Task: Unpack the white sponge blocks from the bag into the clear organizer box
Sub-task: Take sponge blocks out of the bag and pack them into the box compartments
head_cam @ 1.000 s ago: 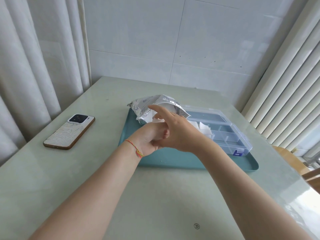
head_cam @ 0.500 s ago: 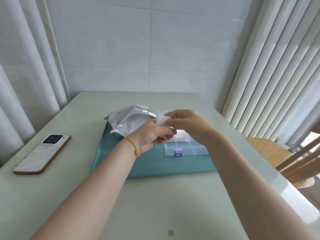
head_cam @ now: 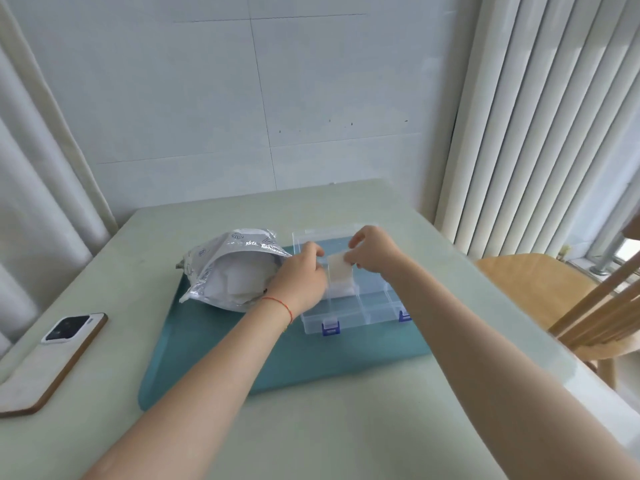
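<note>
The right hand (head_cam: 372, 249) pinches a white sponge block (head_cam: 340, 270) at its upper right corner, with the fingers curled down onto it. The block hangs just above the clear organizer box (head_cam: 349, 310), over a compartment near the middle of the box. In this compartment, under the held block, other white sponge blocks (head_cam: 341, 291) already lie.

The left hand (head_cam: 303, 275) is just left of the held block, at the left side of the box. Its fingers are curled, but from this view I cannot tell if they touch the block or hold something. A thin red string (head_cam: 278, 303) goes around the left wrist.

The box stands open on a teal tray (head_cam: 214, 344), and two blue latches (head_cam: 329, 328) are on its near wall. The silver bag (head_cam: 235, 268) lies on the tray just beside the box, at the left, with its mouth open toward the box and white material visible inside.

The tray rests on a pale green tabletop (head_cam: 311, 427). A phone (head_cam: 52, 358) lies face down on the tabletop, well apart from the tray at the left. A wooden chair (head_cam: 540, 289) stands at the right of the tabletop.
</note>
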Action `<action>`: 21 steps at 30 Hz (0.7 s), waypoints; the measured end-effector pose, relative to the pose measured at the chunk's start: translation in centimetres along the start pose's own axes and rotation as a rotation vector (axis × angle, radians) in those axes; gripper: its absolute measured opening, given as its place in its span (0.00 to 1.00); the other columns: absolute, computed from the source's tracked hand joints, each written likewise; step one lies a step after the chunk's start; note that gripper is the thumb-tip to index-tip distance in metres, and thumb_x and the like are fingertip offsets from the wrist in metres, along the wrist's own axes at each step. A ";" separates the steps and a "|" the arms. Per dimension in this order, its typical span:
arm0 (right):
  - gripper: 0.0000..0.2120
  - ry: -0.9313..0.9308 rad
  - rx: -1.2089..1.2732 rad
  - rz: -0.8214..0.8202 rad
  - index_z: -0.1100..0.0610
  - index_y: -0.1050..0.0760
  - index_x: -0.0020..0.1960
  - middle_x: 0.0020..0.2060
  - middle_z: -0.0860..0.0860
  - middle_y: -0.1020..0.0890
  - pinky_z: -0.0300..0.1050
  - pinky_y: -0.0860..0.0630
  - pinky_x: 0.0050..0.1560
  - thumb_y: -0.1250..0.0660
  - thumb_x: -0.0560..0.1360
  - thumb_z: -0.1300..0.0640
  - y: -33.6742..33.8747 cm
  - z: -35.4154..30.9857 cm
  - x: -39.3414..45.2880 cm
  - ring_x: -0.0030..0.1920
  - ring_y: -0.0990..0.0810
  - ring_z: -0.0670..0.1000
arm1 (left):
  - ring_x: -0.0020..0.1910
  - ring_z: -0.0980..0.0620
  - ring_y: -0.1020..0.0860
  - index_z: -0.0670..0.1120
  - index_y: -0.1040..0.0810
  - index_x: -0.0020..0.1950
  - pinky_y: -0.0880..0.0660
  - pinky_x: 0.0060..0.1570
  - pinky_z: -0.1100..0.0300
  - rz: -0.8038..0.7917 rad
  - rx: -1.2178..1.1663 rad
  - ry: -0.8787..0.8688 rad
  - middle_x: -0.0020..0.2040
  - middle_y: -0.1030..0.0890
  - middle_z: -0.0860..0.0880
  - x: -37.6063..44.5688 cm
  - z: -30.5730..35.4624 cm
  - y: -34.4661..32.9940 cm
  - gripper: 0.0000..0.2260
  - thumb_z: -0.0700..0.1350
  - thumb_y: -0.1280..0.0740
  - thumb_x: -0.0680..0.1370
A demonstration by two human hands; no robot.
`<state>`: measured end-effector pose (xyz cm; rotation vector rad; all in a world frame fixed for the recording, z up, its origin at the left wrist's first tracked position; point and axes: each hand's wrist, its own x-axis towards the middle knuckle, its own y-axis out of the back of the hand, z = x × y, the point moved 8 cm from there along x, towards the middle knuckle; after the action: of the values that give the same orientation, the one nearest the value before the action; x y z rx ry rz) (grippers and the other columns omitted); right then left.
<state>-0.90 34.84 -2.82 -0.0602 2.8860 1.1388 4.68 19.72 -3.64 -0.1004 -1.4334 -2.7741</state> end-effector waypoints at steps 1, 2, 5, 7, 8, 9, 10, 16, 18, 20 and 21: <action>0.06 -0.006 -0.050 -0.020 0.56 0.23 0.48 0.33 0.49 0.22 0.46 0.22 0.45 0.31 0.71 0.63 -0.4 0.2 0.2 0.39 0.22 0.52 | 0.59 0.46 0.25 0.52 0.32 0.65 0.28 0.60 0.48 -0.004 0.019 -0.007 0.60 0.21 0.51 0.1 -0.1 0.0 0.16 0.43 0.45 0.78; 0.05 -0.014 -0.100 -0.041 0.56 0.22 0.45 0.33 0.49 0.21 0.46 0.22 0.46 0.31 0.71 0.63 -0.9 0.4 0.4 0.39 0.22 0.52 | 0.59 0.45 0.25 0.51 0.31 0.65 0.27 0.60 0.48 -0.009 0.043 -0.022 0.61 0.20 0.50 0.2 0.0 0.0 0.16 0.42 0.45 0.78; 0.07 -0.039 -0.193 -0.062 0.59 0.18 0.47 0.34 0.50 0.20 0.45 0.24 0.44 0.31 0.70 0.63 -1.8 0.9 0.8 0.38 0.22 0.53 | 0.61 0.44 0.25 0.49 0.28 0.66 0.27 0.60 0.52 -0.023 0.149 -0.111 0.62 0.20 0.47 0.4 0.9 -0.1 0.18 0.38 0.45 0.78; 0.12 -0.035 -0.232 -0.051 0.59 0.18 0.51 0.38 0.52 0.17 0.44 0.28 0.42 0.34 0.70 0.62 -2.1 0.9 0.9 0.37 0.24 0.52 | 0.64 0.45 0.26 0.49 0.25 0.66 0.29 0.61 0.54 -0.052 0.242 -0.183 0.65 0.22 0.48 0.6 1.6 -0.4 0.19 0.37 0.45 0.78; 0.12 -0.030 -0.260 -0.052 0.59 0.18 0.52 0.42 0.52 0.15 0.44 0.30 0.42 0.34 0.70 0.62 -2.2 0.8 0.9 0.38 0.24 0.52 | 0.65 0.45 0.27 0.49 0.24 0.66 0.30 0.62 0.55 -0.074 0.290 -0.209 0.66 0.24 0.48 0.8 1.9 -0.7 0.19 0.38 0.45 0.79; 0.12 -0.024 -0.290 -0.058 0.57 0.18 0.51 0.45 0.52 0.15 0.44 0.30 0.44 0.34 0.70 0.61 -2.3 0.8 1.0 0.39 0.22 0.52 | 0.65 0.46 0.27 0.49 0.23 0.66 0.30 0.63 0.55 -0.095 0.338 -0.230 0.67 0.24 0.48 0.9 2.1 -1.0 0.19 0.38 0.45 0.79; 0.11 -0.020 -0.328 -0.065 0.56 0.17 0.51 0.46 0.51 0.15 0.46 0.29 0.49 0.34 0.70 0.60 -2.5 0.7 1.0 0.42 0.21 0.52 | 0.65 0.45 0.27 0.49 0.22 0.65 0.30 0.63 0.54 -0.113 0.382 -0.248 0.66 0.24 0.48 1.1 2.2 -1.4 0.18 0.40 0.45 0.80; 0.10 0.014 -0.410 -0.122 0.51 0.17 0.49 0.47 0.49 0.16 0.55 0.32 0.65 0.34 0.72 0.58 -2.0 0.8 0.7 0.50 0.20 0.52 | 0.61 0.45 0.27 0.44 0.18 0.56 0.28 0.55 0.52 -0.127 0.437 -0.259 0.60 0.24 0.49 1.9 2.1 -2.1 0.17 0.43 0.47 0.82; 0.11 0.026 -0.419 -0.163 0.50 0.17 0.50 0.49 0.48 0.16 0.56 0.30 0.66 0.35 0.73 0.58 -2.2 0.8 0.7 0.52 0.20 0.52 | 0.60 0.46 0.29 0.44 0.19 0.55 0.28 0.55 0.52 -0.142 0.427 -0.245 0.60 0.23 0.49 1.9 2.0 -2.1 0.17 0.43 0.48 0.81; 0.11 0.045 -0.398 -0.175 0.52 0.16 0.50 0.49 0.51 0.16 0.59 0.28 0.64 0.35 0.72 0.60 -2.4 0.6 0.8 0.50 0.19 0.53 | 0.58 0.46 0.29 0.43 0.21 0.46 0.30 0.52 0.53 -0.165 0.433 -0.206 0.55 0.21 0.47 1.8 1.9 -2.1 0.16 0.44 0.48 0.82; 0.11 0.057 -0.384 -0.166 0.53 0.16 0.49 0.50 0.52 0.16 0.59 0.25 0.63 0.34 0.72 0.60 -2.4 0.5 0.8 0.48 0.19 0.53 | 0.56 0.45 0.30 0.45 0.25 0.41 0.32 0.50 0.54 -0.177 0.434 -0.188 0.52 0.21 0.45 1.7 1.9 -2.0 0.16 0.45 0.49 0.82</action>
<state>-1.60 33.41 -4.92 -0.3406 2.6021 1.6573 3.00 22.47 -4.09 -0.2414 -2.1531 -2.5585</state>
